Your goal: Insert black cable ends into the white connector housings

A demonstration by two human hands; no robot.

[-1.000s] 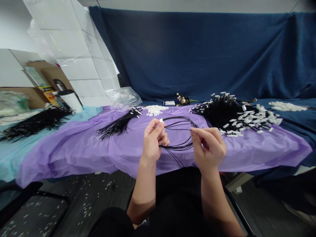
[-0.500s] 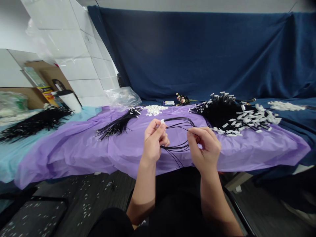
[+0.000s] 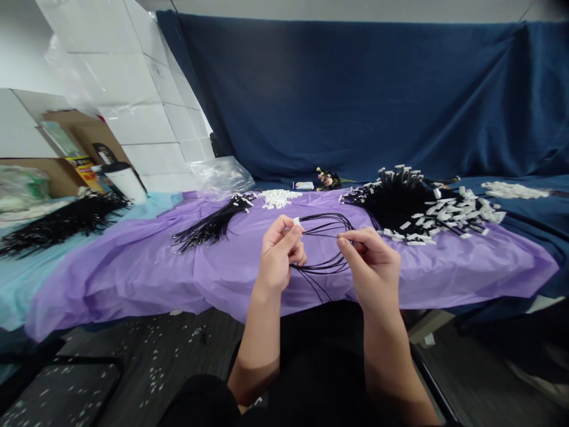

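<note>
My left hand (image 3: 281, 249) is closed around a white connector (image 3: 297, 222) with several thin black wires (image 3: 326, 270) running from it. The wires curve to the right in a loose loop, and a few loose ends hang below. My right hand (image 3: 373, 255) pinches one of these black wires between thumb and fingertips. Both hands are above the purple cloth (image 3: 231, 279). Behind them lies a small pile of white connectors (image 3: 279, 197). Left of that pile rests a bundle of black wires (image 3: 211, 225), some with white tips.
A large heap of black wires with white connectors (image 3: 462, 213) lies at the right. More black wires (image 3: 66, 222) are on the light blue cloth at left, near a white tumbler (image 3: 127, 181). White boxes (image 3: 146, 118) are stacked behind, beside a dark blue curtain (image 3: 347, 101).
The fingers of my right hand have shifted slightly on the wire, and the wire between my hands is straighter. The white connector in my left hand has moved a little right and down.
</note>
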